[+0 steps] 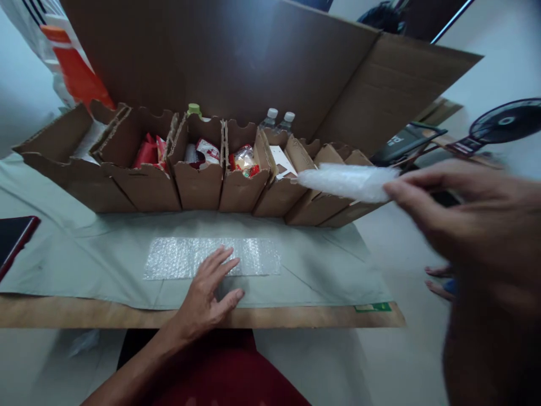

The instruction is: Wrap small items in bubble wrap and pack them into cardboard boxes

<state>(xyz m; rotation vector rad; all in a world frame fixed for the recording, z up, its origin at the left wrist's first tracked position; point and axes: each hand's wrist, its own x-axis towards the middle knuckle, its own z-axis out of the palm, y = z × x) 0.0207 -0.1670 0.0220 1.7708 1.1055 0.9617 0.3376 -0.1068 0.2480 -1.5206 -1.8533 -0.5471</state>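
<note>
A flat sheet of bubble wrap [186, 256] lies on the pale green cloth [84, 248] over the table. My left hand [209, 293] rests flat on the sheet's lower right part, fingers spread and open. My right hand [469, 225] is raised close to the camera at the right, blurred, its fingers pinched on a rolled piece of bubble wrap [344, 181] that sticks out leftward in front of the cardboard boxes.
A row of open cardboard boxes [198, 186] holds red snack packets [147, 151], a white card and bottles [279, 119]. A large cardboard flap [236, 62] stands behind. A dark red item [12, 239] lies at the left edge. A fan [507, 121] stands at the right; toes [439, 279] show on the floor.
</note>
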